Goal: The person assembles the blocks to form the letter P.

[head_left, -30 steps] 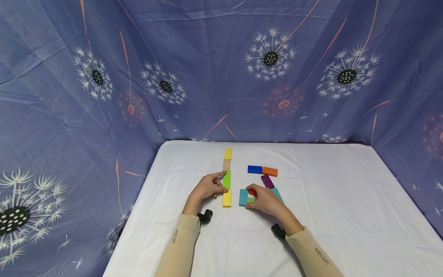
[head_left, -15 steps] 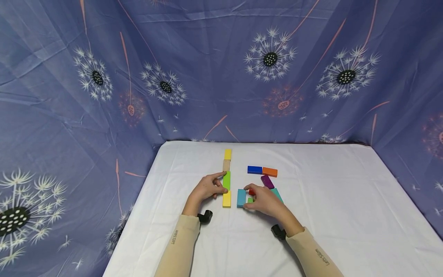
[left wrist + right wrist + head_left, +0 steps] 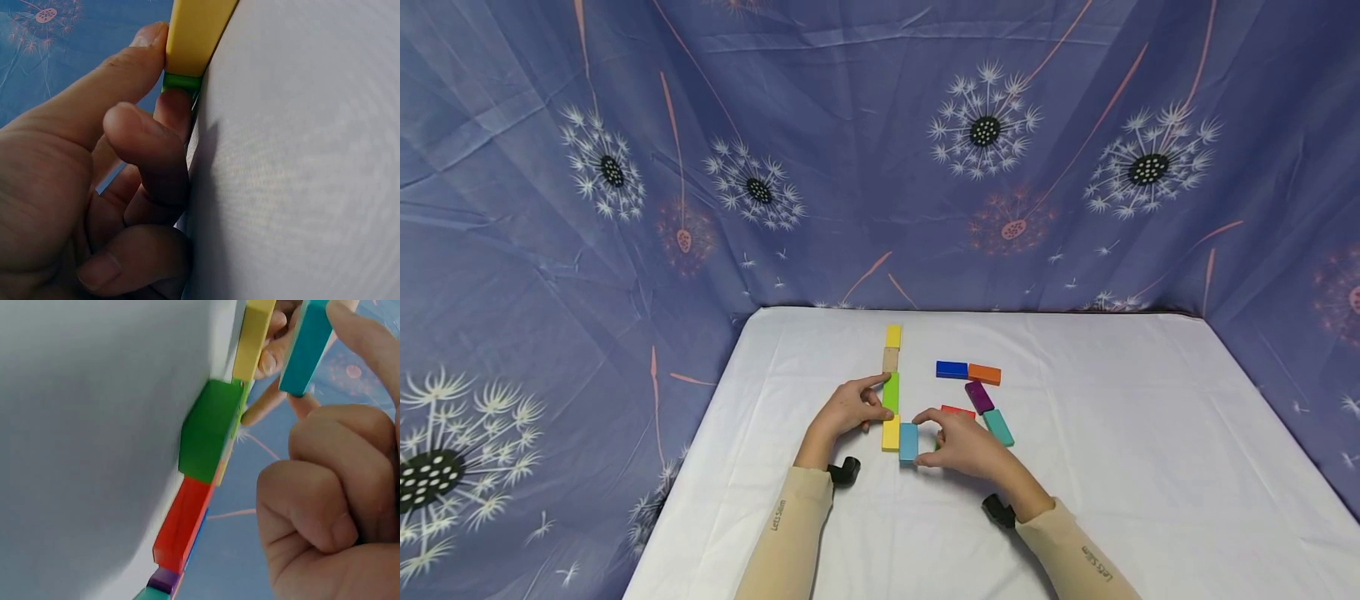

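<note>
Four-sided wooden blocks form a straight row: far yellow block [image 3: 892, 337], natural wood block [image 3: 891, 360], light green block [image 3: 891, 390] and near yellow block [image 3: 891, 433]. From the left side, my left hand [image 3: 848, 406] holds the light green block, index finger at its far end and thumb where it meets the near yellow one. My right hand [image 3: 966, 446] pinches a light blue block [image 3: 908, 444] between thumb and index finger, just right of the near yellow block. In the right wrist view that light blue block [image 3: 306, 347] is raised off the cloth.
Right of the row lie a dark blue block [image 3: 951, 370], an orange block [image 3: 984, 374], a purple block [image 3: 979, 397], a teal block [image 3: 998, 427] and a red block [image 3: 957, 411]. A green block [image 3: 209, 431] is mostly hidden by my right hand in the head view. White cloth [image 3: 1112, 467] covers the table.
My right hand has carried the light blue block leftward and slightly nearer, from beside the red and green blocks to beside the near yellow block. My left hand has stayed in place.
</note>
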Demonstrator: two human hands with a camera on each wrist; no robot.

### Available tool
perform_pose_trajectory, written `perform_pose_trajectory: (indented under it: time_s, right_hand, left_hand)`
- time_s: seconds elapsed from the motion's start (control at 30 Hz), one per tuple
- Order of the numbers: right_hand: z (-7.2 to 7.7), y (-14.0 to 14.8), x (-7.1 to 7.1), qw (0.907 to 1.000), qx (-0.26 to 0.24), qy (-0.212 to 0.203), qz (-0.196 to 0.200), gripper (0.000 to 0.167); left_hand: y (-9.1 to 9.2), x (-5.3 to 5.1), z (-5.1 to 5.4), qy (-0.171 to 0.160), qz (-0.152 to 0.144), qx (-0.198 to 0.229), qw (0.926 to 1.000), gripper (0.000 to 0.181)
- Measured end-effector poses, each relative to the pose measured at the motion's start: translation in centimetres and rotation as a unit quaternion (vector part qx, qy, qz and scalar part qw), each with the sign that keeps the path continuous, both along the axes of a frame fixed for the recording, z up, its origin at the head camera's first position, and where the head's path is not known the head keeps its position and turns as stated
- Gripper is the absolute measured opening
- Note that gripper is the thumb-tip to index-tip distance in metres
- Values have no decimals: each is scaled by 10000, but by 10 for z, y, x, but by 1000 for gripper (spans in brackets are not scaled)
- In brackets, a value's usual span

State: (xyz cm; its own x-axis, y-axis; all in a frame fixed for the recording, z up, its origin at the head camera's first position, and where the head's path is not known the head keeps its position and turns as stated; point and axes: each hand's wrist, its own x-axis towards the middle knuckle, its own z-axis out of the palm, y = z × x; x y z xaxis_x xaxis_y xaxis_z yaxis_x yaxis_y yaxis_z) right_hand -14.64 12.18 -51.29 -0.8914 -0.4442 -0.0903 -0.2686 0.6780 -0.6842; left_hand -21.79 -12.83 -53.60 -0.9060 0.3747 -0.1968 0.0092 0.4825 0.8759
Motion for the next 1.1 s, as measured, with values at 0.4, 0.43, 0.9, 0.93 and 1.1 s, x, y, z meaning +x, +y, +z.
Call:
perform_pose_trajectory:
  time_s: [0.4,0.43,0.9,0.93,1.1]
  right_hand:
    - [-5,-16,9,9977,165,-450,488,55]
    - [-5,-17,10,9973,188,-491,516,55]
    - [-6,-29,17,9955,808,0,493,55]
    - [-6,-30,18,9951,856,80,497,56]
    - [-7,-33,20,9923,1072,359,496,59]
  left_hand:
    - [0,0,0,34,19,-34,10000,78]
    - [-1,0,0,43,12,-22,10000,78]
    - [0,0,0,101,-7,-46,9999,78]
    - [0,0,0,94,-6,-38,9999,78]
    - [1,0,0,73,1,-43,10000,78]
